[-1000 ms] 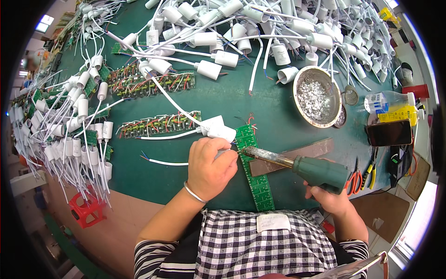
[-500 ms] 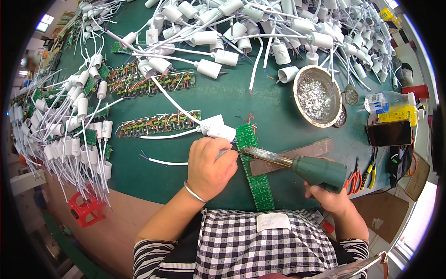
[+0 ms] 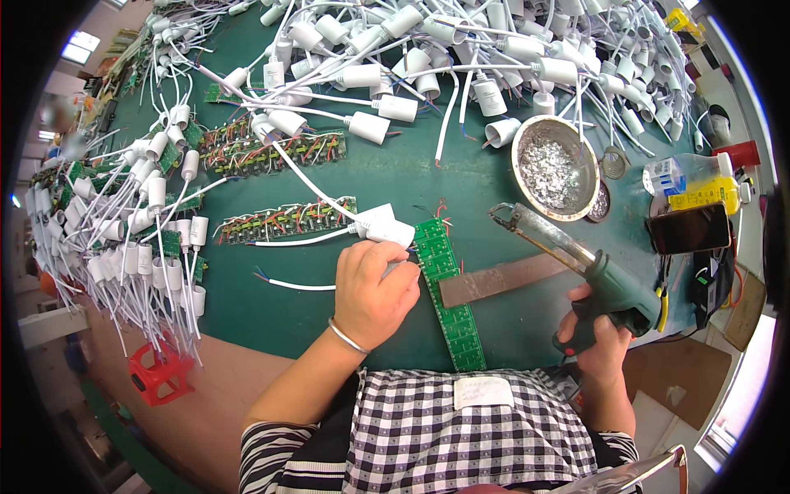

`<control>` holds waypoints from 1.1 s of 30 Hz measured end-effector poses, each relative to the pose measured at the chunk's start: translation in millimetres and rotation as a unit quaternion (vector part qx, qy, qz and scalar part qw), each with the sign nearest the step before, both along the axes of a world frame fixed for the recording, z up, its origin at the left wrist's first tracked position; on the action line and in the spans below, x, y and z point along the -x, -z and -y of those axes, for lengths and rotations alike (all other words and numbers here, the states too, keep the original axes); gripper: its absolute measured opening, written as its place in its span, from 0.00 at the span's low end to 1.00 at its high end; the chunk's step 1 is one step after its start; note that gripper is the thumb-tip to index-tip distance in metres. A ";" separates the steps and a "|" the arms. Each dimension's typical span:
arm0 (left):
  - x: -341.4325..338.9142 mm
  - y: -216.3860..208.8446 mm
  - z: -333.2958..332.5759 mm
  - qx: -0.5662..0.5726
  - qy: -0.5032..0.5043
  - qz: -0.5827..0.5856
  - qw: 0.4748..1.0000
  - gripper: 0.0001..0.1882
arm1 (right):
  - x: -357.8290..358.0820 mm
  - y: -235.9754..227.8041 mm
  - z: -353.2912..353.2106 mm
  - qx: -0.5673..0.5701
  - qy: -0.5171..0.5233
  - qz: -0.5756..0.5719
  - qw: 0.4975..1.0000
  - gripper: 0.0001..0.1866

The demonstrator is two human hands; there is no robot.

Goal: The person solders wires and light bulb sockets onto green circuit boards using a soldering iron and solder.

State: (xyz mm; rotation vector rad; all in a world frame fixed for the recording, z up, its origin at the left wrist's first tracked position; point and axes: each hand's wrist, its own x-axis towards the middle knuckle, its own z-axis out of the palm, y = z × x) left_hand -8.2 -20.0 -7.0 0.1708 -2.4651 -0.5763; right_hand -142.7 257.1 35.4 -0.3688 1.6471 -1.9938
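My left hand [image 3: 374,288] is closed at the left edge of a long green circuit board [image 3: 447,288], its fingers pinched round a white corded lamp socket that they mostly hide. The white cord [image 3: 300,286] runs out to the left of the hand and ends in bare coloured wires. Two more white lamp sockets [image 3: 390,231] lie just beyond the fingers. My right hand [image 3: 594,339] grips the handle of a green soldering gun [image 3: 617,288]. Its metal tip [image 3: 504,214] is raised, apart from the board, near a metal bowl [image 3: 520,169] of silvery solder bits.
A brown bar [image 3: 502,278] lies against the board's right side. White corded sockets [image 3: 362,76] heap up at the back and left. Populated circuit strips [image 3: 288,221] lie left of centre. A phone [image 3: 690,228], plastic bottle [image 3: 699,177] and yellow-handled pliers [image 3: 662,309] are at right.
The soldering gun has lifted off the board's left edge and swung up and right toward the bowl. My left hand stays in place with the socket.
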 end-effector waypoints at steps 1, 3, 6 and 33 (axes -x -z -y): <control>-0.4 -0.2 -0.4 0.006 -0.003 -0.002 1.000 0.12 | -1.4 1.2 -0.8 0.012 0.005 -0.005 1.000 0.31; -0.9 -1.2 -1.5 0.014 -0.006 -0.001 1.000 0.12 | -3.6 2.4 -2.6 0.023 0.013 -0.007 1.000 0.31; -2.2 -1.5 -2.8 0.028 -0.012 0.014 0.999 0.13 | -5.8 5.6 -7.9 0.042 0.029 -0.005 0.999 0.30; 88.9 -77.1 78.0 0.202 0.132 0.146 0.959 0.13 | -3.0 13.4 -17.4 0.096 0.096 -0.006 0.991 0.27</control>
